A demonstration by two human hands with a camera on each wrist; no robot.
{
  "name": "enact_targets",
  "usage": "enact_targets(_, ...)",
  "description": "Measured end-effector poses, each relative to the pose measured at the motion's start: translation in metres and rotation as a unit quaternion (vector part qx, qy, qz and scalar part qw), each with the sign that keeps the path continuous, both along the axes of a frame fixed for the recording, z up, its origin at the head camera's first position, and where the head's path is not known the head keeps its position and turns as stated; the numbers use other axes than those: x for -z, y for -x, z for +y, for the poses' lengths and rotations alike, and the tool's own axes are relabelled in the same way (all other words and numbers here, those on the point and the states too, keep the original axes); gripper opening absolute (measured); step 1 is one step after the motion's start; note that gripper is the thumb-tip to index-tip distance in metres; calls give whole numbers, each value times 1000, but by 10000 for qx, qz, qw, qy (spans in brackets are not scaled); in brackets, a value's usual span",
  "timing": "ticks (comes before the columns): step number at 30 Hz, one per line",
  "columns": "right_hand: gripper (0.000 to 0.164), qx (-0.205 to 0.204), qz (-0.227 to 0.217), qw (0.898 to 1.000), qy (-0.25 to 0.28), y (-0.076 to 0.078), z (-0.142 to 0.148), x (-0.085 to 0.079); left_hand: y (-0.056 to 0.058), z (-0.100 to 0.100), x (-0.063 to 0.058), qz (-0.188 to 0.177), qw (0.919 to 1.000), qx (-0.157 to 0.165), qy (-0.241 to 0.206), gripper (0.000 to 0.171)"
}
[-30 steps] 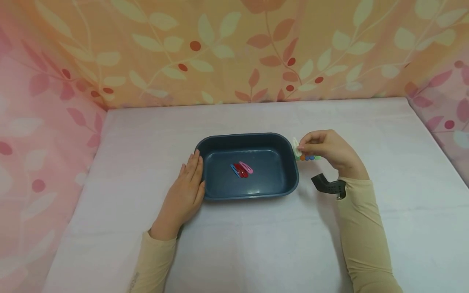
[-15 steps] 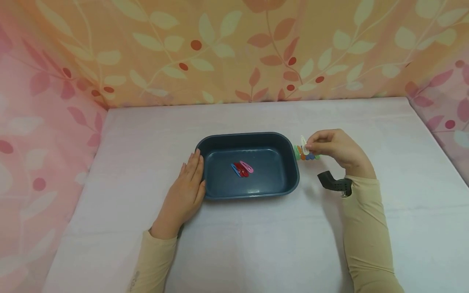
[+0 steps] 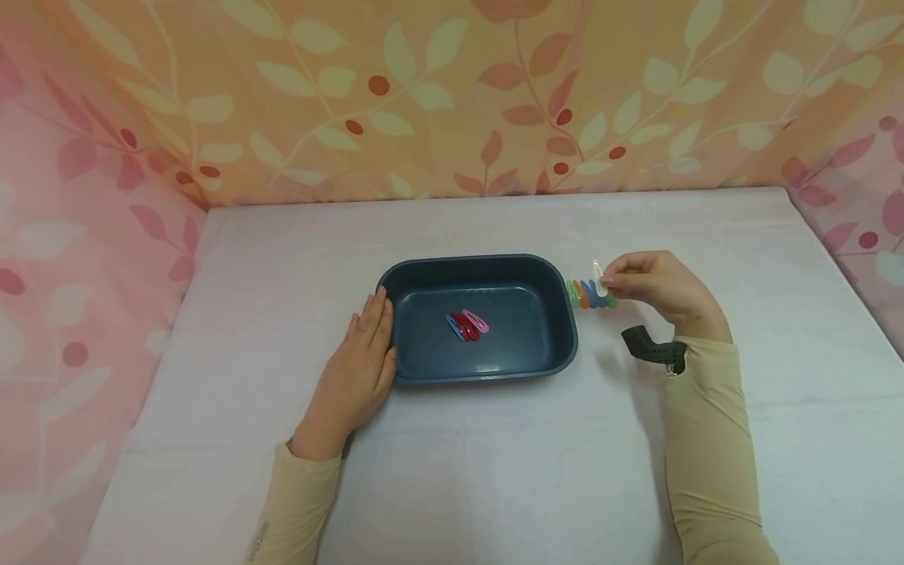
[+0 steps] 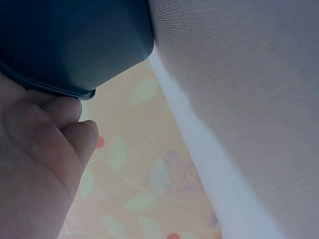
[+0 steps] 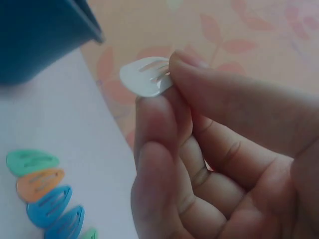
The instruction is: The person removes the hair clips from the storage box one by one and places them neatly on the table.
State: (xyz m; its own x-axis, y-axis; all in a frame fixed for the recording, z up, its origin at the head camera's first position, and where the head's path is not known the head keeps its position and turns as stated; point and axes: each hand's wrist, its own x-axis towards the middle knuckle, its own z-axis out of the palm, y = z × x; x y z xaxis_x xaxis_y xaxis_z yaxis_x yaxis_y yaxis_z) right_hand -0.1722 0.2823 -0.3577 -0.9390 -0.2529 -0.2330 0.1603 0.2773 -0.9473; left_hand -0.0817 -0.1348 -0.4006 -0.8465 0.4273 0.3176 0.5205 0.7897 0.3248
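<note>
Between thumb and fingertips my right hand (image 3: 660,286) pinches a white snap hair clip (image 5: 142,77), raised over the table to the right of the blue basin (image 3: 487,377). Below it lies a row of hair clips: a green clip (image 5: 32,162), an orange clip (image 5: 40,185), blue clips (image 5: 50,206) and another green one partly cut off. My left hand (image 3: 356,373) rests with straight fingers along the basin's left rim. Inside the basin, a blue clip (image 3: 456,328), red clips (image 3: 465,326) and a pink clip (image 3: 475,321) lie side by side.
A white cloth (image 3: 466,471) covers the table. Behind it hangs an orange leaf-patterned curtain (image 3: 438,102), with pink patterned cloth (image 3: 78,259) at the sides. A black strap (image 3: 653,351) sticks out from the right wrist.
My right hand has moved rightward with the white clip, away from the basin's right rim, and more of the row of clips shows. The left hand stays in place.
</note>
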Motion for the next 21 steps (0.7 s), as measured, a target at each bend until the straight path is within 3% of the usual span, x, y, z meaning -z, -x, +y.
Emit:
enact_targets(7,11,97,-338,9988,326,4,8,8,0,0,0,22,10000,4,-1,57)
enact_targets(15,12,253,-503,9982,184,5,14,13,0,0,1,33,10000,4,28,57)
enact_targets(21,11,345,-535,9977,-215,5,20,14,0,0,0,-2,10000,6,32,57)
